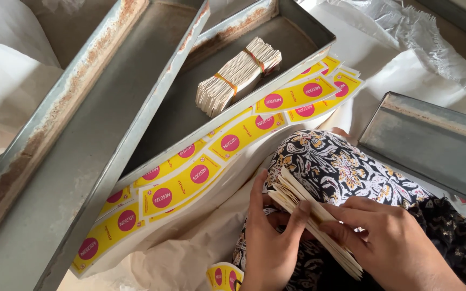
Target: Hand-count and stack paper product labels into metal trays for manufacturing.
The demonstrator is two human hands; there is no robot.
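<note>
Two hands, left hand (269,242) and right hand (389,240), clamped on one label stack (311,215) (edges fanned); one banded bundle (238,75) in one of three metal trays (297,40).

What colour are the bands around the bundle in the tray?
Orange bands, seen in the head view.

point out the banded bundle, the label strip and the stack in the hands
banded bundle (238,75): head view, middle of its top face, inside the metal tray
label strip (182,180): head view, a yellow panel mid-strip
stack (297,196): head view, upper edge between both hands
</note>
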